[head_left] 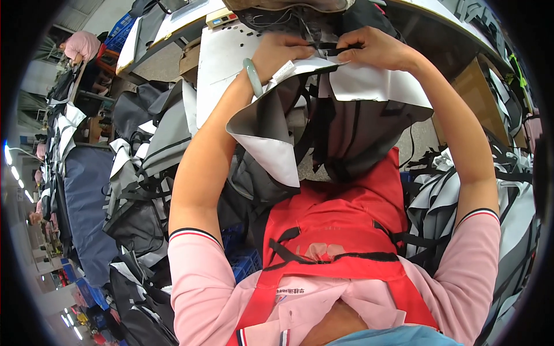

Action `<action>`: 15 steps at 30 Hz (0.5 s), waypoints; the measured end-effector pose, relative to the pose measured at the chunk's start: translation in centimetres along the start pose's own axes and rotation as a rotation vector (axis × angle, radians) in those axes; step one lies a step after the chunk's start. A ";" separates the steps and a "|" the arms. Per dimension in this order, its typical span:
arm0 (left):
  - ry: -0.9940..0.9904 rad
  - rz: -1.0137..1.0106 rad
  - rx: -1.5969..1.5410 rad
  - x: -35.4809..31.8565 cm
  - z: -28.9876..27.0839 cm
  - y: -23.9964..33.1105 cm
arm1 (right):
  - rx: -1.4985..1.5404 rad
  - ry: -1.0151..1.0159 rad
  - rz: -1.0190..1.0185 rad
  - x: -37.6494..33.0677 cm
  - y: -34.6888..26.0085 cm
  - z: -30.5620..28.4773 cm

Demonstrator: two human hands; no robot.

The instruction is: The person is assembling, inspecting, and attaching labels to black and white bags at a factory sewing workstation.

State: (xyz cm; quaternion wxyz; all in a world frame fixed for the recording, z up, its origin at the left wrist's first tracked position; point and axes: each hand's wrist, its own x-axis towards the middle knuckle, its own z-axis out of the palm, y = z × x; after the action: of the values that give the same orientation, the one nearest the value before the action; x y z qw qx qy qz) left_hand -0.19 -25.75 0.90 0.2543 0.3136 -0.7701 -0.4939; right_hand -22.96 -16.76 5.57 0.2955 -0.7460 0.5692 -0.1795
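A grey fabric piece with a white backing (pixel 369 86) hangs from the table's near edge down over my lap, and looks like a part of a bag. My left hand (pixel 280 55) pinches its upper edge, fingers together, beside a small white label (pixel 284 71). My right hand (pixel 378 49) is closed round a black webbing strap (pixel 330 52) at the same edge, thumb and forefinger pressed together. Both hands are close to each other, just in front of the sewing machine (pixel 288 6). The machine's needle area is partly hidden by dark parts and the fingers.
Small black scraps lie on the white tabletop (pixel 222 63) left of the machine. Piles of grey and black fabric pieces (pixel 164 127) stand to my left, with another stack (pixel 444 202) at my right. A blue crate (pixel 245 262) sits low at the left. Another person (pixel 83 46) works farther back.
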 end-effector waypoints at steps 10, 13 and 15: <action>0.060 0.021 0.021 0.7 -0.1 -1.1 | -0.080 0.005 0.063 -0.4 -1.3 0.0; 0.090 0.032 0.077 1.0 -0.3 -1.3 | -0.098 0.006 0.080 -0.4 -1.5 0.0; 0.114 0.033 0.054 0.9 0.1 -1.3 | -0.101 0.008 0.073 -0.5 -1.5 0.1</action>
State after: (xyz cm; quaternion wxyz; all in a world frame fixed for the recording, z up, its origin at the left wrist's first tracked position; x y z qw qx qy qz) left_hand -0.55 -26.72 -0.26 0.2974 0.3353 -0.7723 -0.4502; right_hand -21.92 -15.95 6.48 0.2616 -0.7381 0.6053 -0.1425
